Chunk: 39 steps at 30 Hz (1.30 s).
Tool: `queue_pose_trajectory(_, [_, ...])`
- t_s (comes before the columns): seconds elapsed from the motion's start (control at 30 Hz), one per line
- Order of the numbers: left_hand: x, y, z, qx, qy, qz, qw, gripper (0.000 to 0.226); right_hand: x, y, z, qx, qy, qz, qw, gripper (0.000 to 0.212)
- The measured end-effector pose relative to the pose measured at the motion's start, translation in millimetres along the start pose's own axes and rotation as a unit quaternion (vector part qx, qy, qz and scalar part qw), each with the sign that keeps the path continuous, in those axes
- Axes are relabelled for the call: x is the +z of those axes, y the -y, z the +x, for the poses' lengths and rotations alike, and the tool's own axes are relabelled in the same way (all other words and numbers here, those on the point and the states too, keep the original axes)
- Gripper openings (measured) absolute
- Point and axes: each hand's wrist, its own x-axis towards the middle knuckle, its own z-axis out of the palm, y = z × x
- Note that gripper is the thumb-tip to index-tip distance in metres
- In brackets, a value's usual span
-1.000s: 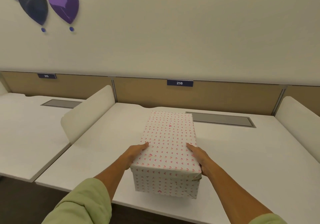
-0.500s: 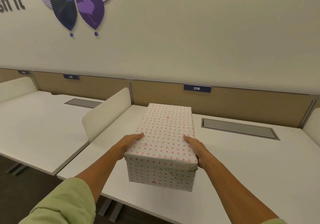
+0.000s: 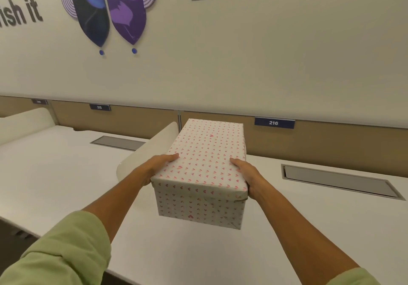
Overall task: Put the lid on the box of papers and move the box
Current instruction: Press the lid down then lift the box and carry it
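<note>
A long white box (image 3: 199,205) patterned with small pink hearts has its matching lid (image 3: 207,156) fitted on top. I hold it up off the white desk (image 3: 309,229), near its front end. My left hand (image 3: 157,166) presses against the box's left side with the thumb on the lid's edge. My right hand (image 3: 247,174) grips the right side the same way. The papers inside are hidden by the lid.
A white curved divider (image 3: 152,150) stands just left of the box, between this desk and the neighbouring desk (image 3: 55,163). Grey cable hatches (image 3: 340,182) are set into both desktops. A tan back panel with the number plate 216 (image 3: 274,122) runs along the wall.
The box has risen off the desk and shifted left toward the divider, carried by both hands. The view has turned left, showing more of the neighbouring desk.
</note>
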Motion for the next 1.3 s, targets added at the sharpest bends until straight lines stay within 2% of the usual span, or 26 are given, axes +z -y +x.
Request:
queue_pose_trajectory(0.23, [-61,-30,69,0.003,0.021,0.009,1.0,0.04,55,20,54,-0.005,-0.018,-0.011,1.0,0.053])
queue_pose_trajectory(0.57, [-117,-30,159,-0.015,0.042,0.01,0.999,0.051,112,31,125,-0.011,-0.04,-0.042,0.998,0.057])
queue_pose_trajectory(0.83, [-133,-6,211,-0.023,0.053,0.012,0.998,0.068,130,17,177,-0.006,-0.041,-0.072,0.997,0.06])
queue_pose_trajectory(1.03, [-143,8,239,-0.016,0.045,0.042,0.998,0.059,145,1,206,0.001,-0.043,-0.067,0.997,0.057])
queue_pose_trajectory(1.3, [-148,25,269,0.012,0.036,0.092,0.995,0.069,156,-15,235,0.009,-0.043,-0.06,0.997,0.055])
